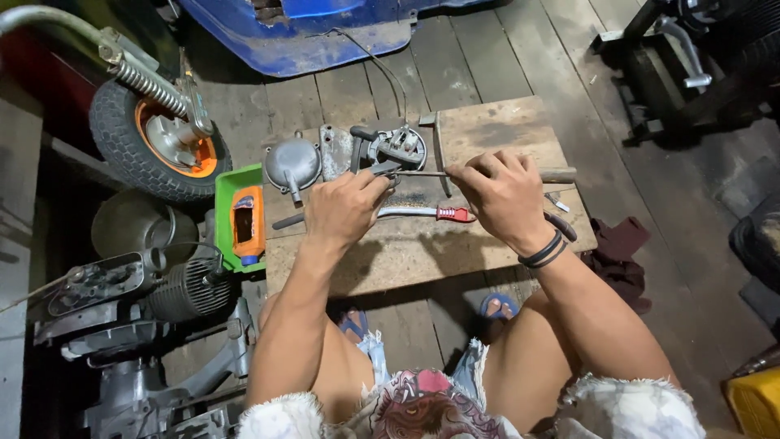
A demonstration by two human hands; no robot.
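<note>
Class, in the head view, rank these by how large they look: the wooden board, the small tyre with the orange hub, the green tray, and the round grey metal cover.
1. Wooden board
2. Tyre
3. Green tray
4. Grey cover

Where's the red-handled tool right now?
In the head view, the red-handled tool lies on the wooden board, just below and between the left hand and right hand.

Tray [230,189]: green. Small wheel [154,138]: black tyre, orange hub. Body panel [325,32], far: blue. Pliers [422,214]: red handle. Sandals [497,305]: blue. Container [756,398], near right: yellow. Wristbands [543,250]: black.
</note>
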